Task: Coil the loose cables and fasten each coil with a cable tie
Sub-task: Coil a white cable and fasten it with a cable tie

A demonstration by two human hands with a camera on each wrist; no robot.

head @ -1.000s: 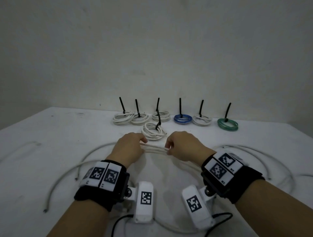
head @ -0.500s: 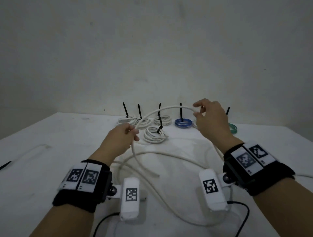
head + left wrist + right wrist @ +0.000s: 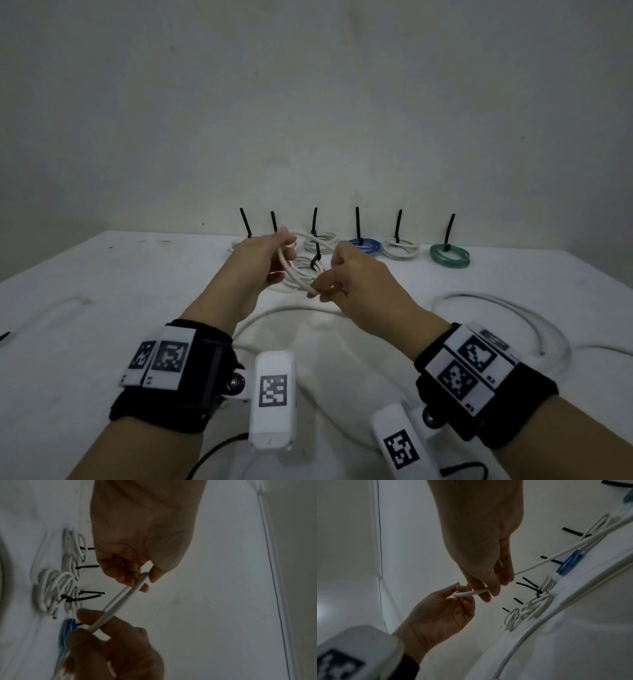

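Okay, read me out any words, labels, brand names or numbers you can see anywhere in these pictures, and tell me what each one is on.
No readable words, brands or numbers in any view.
Left wristband tags: black-and-white square code patterns, no letters; tiny marks on their lower edge too small to read.
Right wristband tags: same kind of patterns; small edge marks unreadable.
Wrist camera housings: one square code pattern each, no text.
Cables, cable ties, table, wall: no print visible.

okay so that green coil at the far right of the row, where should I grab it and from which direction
Take the green coil by its near rim, opposite the black cable tie, coming down from above with the right hand. It lies flat on the table with the tie standing upright at its far edge, so the near arc looks unobstructed, and pinching across all loops there should lift it whole.
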